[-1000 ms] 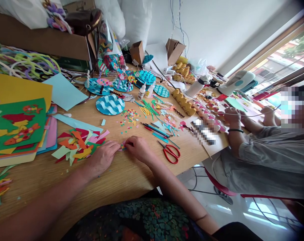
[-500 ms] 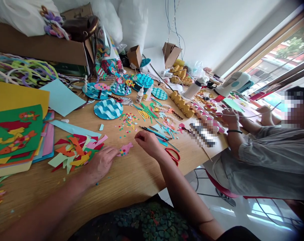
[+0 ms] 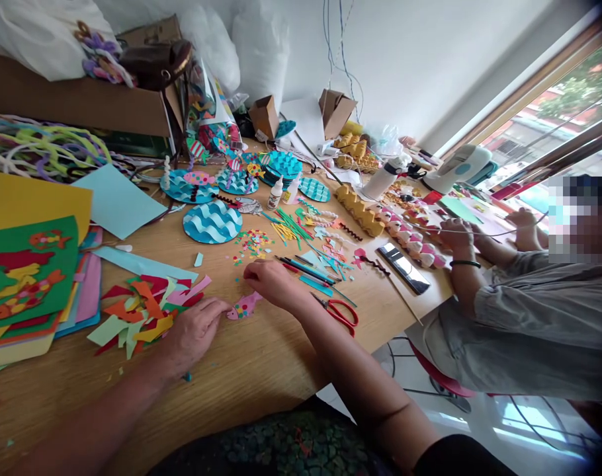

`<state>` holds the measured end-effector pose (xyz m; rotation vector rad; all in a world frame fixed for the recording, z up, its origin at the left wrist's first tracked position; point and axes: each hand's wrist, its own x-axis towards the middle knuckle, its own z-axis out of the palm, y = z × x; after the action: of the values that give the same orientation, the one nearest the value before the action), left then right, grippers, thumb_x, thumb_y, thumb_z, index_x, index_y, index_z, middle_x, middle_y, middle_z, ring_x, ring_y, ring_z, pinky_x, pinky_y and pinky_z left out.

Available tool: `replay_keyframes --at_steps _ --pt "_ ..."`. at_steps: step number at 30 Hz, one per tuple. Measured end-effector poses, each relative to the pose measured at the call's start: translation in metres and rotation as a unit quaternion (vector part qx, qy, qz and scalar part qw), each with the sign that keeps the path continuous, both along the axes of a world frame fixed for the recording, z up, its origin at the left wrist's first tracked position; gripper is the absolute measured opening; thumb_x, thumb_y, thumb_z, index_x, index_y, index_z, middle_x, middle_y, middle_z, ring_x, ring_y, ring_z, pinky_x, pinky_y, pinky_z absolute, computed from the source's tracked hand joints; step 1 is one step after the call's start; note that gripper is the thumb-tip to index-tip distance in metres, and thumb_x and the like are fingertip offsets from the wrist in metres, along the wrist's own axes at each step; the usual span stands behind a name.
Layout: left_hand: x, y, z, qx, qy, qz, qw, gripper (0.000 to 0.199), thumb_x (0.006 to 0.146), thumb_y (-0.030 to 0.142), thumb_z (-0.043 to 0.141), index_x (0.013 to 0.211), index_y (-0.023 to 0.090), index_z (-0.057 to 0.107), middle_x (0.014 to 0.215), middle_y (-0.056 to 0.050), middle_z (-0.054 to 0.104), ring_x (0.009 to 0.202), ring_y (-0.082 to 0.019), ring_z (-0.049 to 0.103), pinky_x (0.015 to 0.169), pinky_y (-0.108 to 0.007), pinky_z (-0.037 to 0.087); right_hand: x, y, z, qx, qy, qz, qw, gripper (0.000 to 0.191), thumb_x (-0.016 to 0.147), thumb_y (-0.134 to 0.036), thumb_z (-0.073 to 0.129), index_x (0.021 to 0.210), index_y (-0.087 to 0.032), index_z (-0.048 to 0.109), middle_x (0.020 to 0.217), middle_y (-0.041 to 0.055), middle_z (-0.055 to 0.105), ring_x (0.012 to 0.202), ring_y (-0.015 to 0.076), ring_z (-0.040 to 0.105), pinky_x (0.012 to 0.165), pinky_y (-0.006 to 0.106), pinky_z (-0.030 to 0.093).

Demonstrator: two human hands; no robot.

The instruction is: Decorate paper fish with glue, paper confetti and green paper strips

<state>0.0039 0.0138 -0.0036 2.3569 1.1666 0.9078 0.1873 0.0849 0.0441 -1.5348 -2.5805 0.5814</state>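
A pink paper fish (image 3: 244, 307) dotted with coloured spots lies on the wooden table. At its head end, the fingertips of my left hand (image 3: 198, 330) are pressed together, holding its edge down. My right hand (image 3: 271, 283) hovers just above the tail with thumb and fingers pinched; whatever is between them is hidden. Small round paper dots (image 3: 254, 243) in many colours are scattered just beyond my right hand. Beside my left hand lies a heap of torn paper scraps (image 3: 149, 311). Red-handled scissors (image 3: 341, 316) rest right of my right forearm.
Pencils (image 3: 305, 270) lie past my right hand, near thin paper strips (image 3: 291, 227). Two glue bottles (image 3: 275, 194) stand behind a blue wavy disc (image 3: 212, 222). Coloured sheets (image 3: 33, 277) are stacked left. A phone (image 3: 404, 268) lies toward a co-worker (image 3: 529, 304) seated at right.
My right hand has moved left, over toward the fish's tail. My left fingers have drawn back slightly, so the fish's head now shows.
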Motion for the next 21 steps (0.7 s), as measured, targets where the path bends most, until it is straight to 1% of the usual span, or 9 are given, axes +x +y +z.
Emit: replay_keyframes --at_steps 3,9,15,18,21 --pt "0.0 0.0 0.0 -0.002 -0.004 0.005 1.0 0.027 0.082 0.009 0.033 0.088 0.018 0.058 0.087 -0.005 0.067 0.082 -0.014 0.063 0.073 -0.025 0.051 -0.002 0.006 -0.001 0.006 -0.014 0.008 1.0 0.02 0.076 -0.013 0.048 0.085 -0.018 0.065 0.085 0.0033 0.065 0.075 0.0125 0.056 0.064 0.021 0.035" --pt "0.0 0.001 0.0 -0.007 0.009 0.012 1.0 0.027 0.081 0.011 0.033 0.087 0.019 0.058 0.086 -0.004 0.067 0.082 -0.014 0.063 0.072 -0.025 0.051 0.016 0.014 0.001 0.022 -0.035 -0.056 0.998 0.02 0.076 -0.016 0.048 0.086 -0.019 0.065 0.087 0.005 0.064 0.079 0.0151 0.057 0.066 0.022 0.036" --pt "0.0 0.002 0.0 0.015 0.008 0.004 1.0 0.027 0.081 0.011 0.033 0.087 0.018 0.058 0.086 -0.005 0.067 0.081 -0.015 0.063 0.072 -0.025 0.051 0.032 0.011 0.0 0.036 -0.022 -0.076 0.996 0.019 0.078 -0.016 0.047 0.084 -0.018 0.065 0.086 0.0047 0.065 0.079 0.0141 0.057 0.068 0.022 0.037" --pt "0.0 0.002 -0.001 0.01 0.009 0.001 1.0 0.028 0.082 0.011 0.032 0.086 0.018 0.059 0.086 -0.005 0.067 0.08 -0.015 0.063 0.071 -0.025 0.051 0.035 0.009 0.0 0.032 -0.022 -0.083 0.996 0.019 0.078 -0.016 0.047 0.084 -0.019 0.065 0.085 0.0042 0.065 0.078 0.0137 0.058 0.068 0.021 0.037" --pt "0.0 0.002 -0.005 0.006 0.02 0.003 1.0 0.028 0.082 0.012 0.032 0.088 0.019 0.059 0.087 -0.005 0.066 0.08 -0.015 0.063 0.072 -0.025 0.051 0.036 0.008 0.001 0.028 -0.025 -0.087 0.995 0.019 0.079 -0.017 0.048 0.085 -0.019 0.065 0.084 0.0036 0.066 0.078 0.0137 0.058 0.067 0.021 0.037"
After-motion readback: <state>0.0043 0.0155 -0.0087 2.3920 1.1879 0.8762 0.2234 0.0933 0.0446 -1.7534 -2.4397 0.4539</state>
